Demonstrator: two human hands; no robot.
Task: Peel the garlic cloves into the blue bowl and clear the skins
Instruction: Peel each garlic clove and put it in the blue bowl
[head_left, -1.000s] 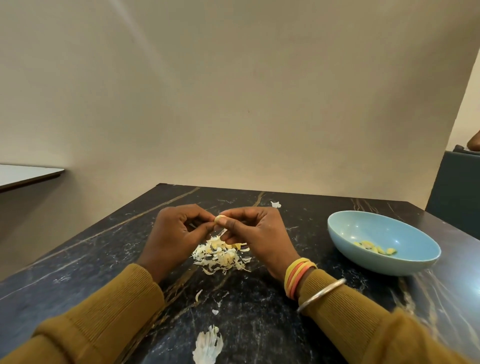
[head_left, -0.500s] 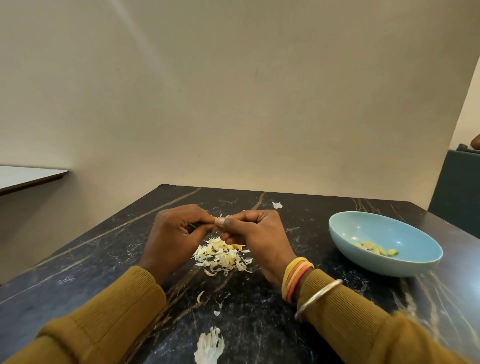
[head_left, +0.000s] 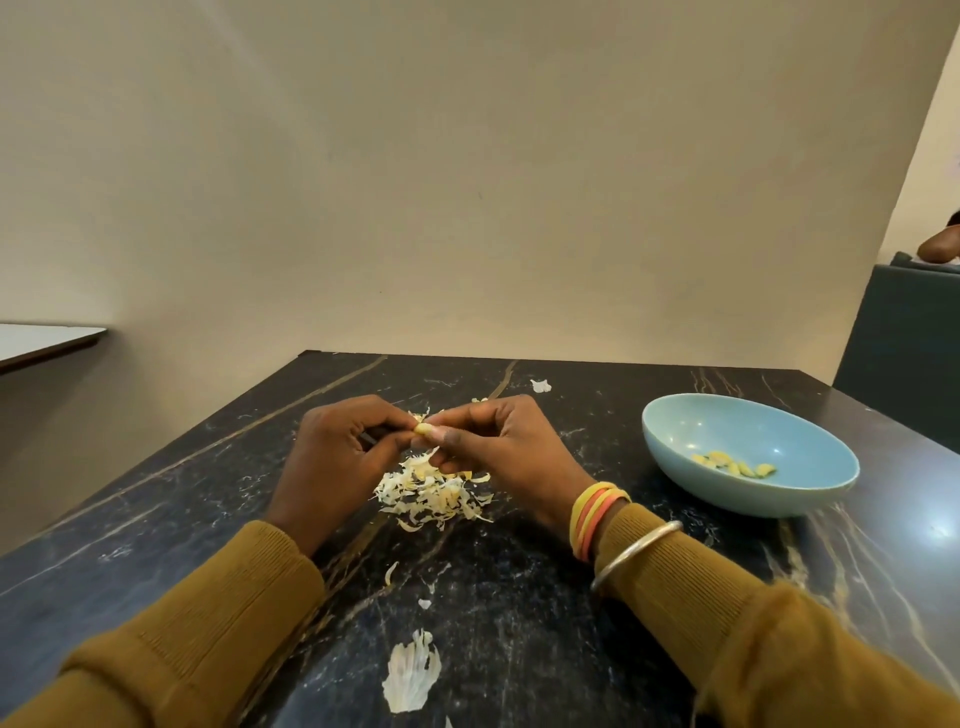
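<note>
Head view: both hands meet to the left of the blue bowl (head_left: 753, 431), over the dark tabletop (head_left: 519, 597). The left hand (head_left: 332, 457) and the right hand (head_left: 509, 447) pinch one garlic clove (head_left: 423, 428) between thumbs and fingertips, with the other fingers curled in. The clove shows pale yellow; whether skin clings to its hidden side cannot be told.

Below it, also left of the bowl, lies the heap of skins (head_left: 434, 493). Loose flakes (head_left: 390, 572) and one large papery piece (head_left: 410, 670) lie left of the bowl and nearer the person. One scrap (head_left: 540, 385) lies left of it toward the far edge. On the bowl's floor sits a small cluster of peeled cloves (head_left: 732, 464).

The peeling looks well along. No unpeeled clove shows apart from the one in hand, though the heap may hide some. That clove has yet to reach the bowl, and clearing the skins has not begun.
</note>
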